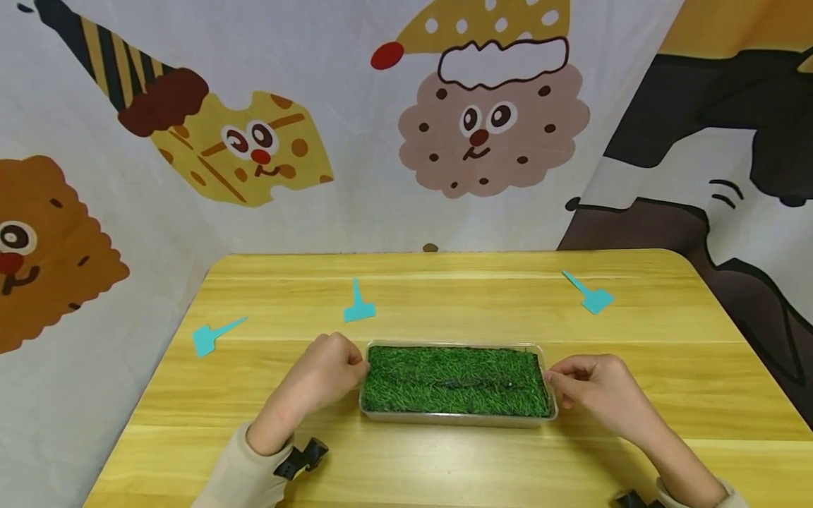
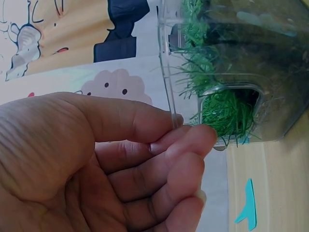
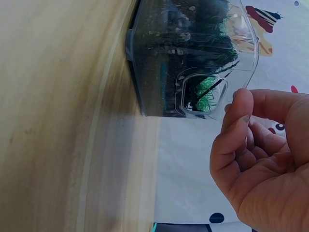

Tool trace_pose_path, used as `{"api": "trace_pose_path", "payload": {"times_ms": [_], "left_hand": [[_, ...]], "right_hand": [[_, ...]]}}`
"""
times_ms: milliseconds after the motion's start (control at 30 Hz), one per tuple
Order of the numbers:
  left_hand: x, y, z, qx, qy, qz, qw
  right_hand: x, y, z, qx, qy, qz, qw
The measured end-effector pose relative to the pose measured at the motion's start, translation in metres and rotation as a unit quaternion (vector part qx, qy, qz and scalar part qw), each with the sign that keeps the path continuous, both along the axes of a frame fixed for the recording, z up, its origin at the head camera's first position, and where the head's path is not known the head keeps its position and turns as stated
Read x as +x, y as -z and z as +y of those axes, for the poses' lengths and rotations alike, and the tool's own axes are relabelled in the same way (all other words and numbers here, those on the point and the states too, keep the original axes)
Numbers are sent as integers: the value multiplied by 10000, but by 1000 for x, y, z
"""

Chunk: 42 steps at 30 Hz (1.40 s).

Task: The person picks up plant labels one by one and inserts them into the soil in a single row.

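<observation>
A clear plastic box (image 1: 457, 420) stands lengthwise on the table, with a green mat of artificial grass (image 1: 451, 363) filling its top. A dark seam runs along the middle of the grass. My left hand (image 1: 330, 370) pinches the box's left end at the rim between thumb and index finger. At the opposite end, my right hand (image 1: 597, 384) pinches the right rim the same way. Both wrist views show a rounded opening in the box's end wall, with green blades (image 2: 224, 113) at the left one. Dark, soil-like material (image 3: 178, 53) shows through the wall in the right wrist view.
Behind the box lie three turquoise plant labels: one at far left (image 1: 206, 340), one near the middle (image 1: 359, 310) and one at right (image 1: 595, 299). The wooden table (image 1: 444, 466) ends against a cartoon-printed cloth (image 1: 356, 219).
</observation>
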<state>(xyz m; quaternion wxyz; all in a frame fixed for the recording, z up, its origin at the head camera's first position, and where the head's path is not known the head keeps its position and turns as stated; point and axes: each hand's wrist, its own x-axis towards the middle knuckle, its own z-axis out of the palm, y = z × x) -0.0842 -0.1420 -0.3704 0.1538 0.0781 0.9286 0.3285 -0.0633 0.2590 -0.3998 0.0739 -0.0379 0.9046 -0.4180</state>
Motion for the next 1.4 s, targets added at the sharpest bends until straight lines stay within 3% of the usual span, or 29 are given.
{"api": "trace_pose_path", "payload": {"times_ms": [300, 667, 833, 967, 1400], "left_hand": [[0, -1, 0, 53, 3, -41, 10000], [0, 0, -1, 61, -59, -87, 9999], [0, 0, -1, 55, -47, -70, 9999], [0, 1, -1, 72, -9, -58, 10000], [0, 0, -1, 90, -18, -53, 9999]], "right_hand": [[-3, -1, 4, -5, -131, 158, 9998], [-25, -16, 12, 572, -65, 1593, 9855], [-39, -17, 23, 819, -18, 1984, 9767], [-51, -17, 33, 930, 41, 1985, 9757], [-91, -6, 60, 1404, 235, 1347, 9806]]}}
